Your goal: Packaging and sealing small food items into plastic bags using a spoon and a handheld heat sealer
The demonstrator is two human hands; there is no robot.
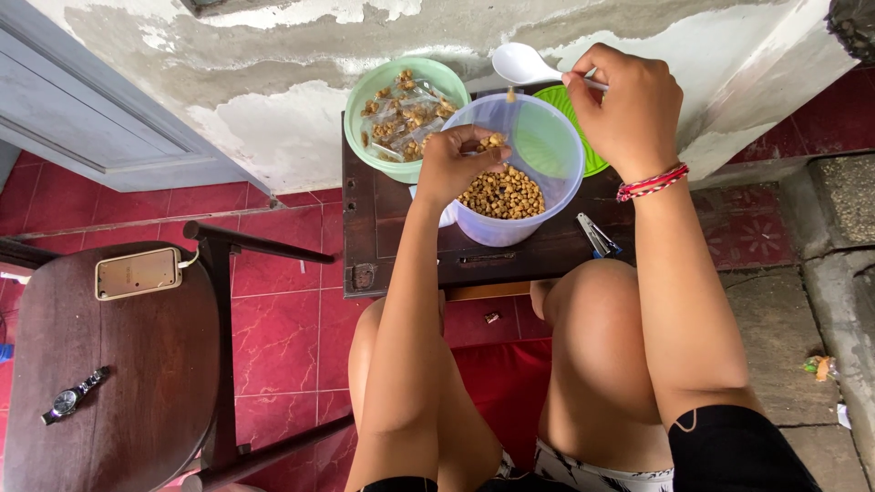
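Left fingers: the left hand (456, 164) is pinched narrow on a small clear packet (490, 142) with some brown snack pieces in it, held at the near rim of the tub, just above the centre of the frame.
Right fingers: the right hand (629, 109) is closed around the thin handle of a white spoon (521, 64), in the upper right of the frame.
Spoon direction: its long axis lies nearly level across the picture; the bowl points to the left, over the far rim of the tub, and the handle end is hidden inside the fist.
Falling piece: one small brown piece (510, 94) is seen in the air under the spoon bowl.
Tub: the clear plastic tub (558, 187) stands on the dark wooden stool (383, 237) in the upper centre; a layer of loose brown snack pieces (503, 193) covers its bottom, so much is not yet packed.
Done so far: the green bowl (365, 100), just to the left of the tub and touching it, already holds several filled packets (406, 118).
Around: a green lid (583, 137) lies behind the tub, and a small stapler (597, 235) lies on the stool, to the right of the tub.
Further out: a phone (138, 272) and a wristwatch (75, 394) rest on the round chair seat (155, 364) in the lower left.
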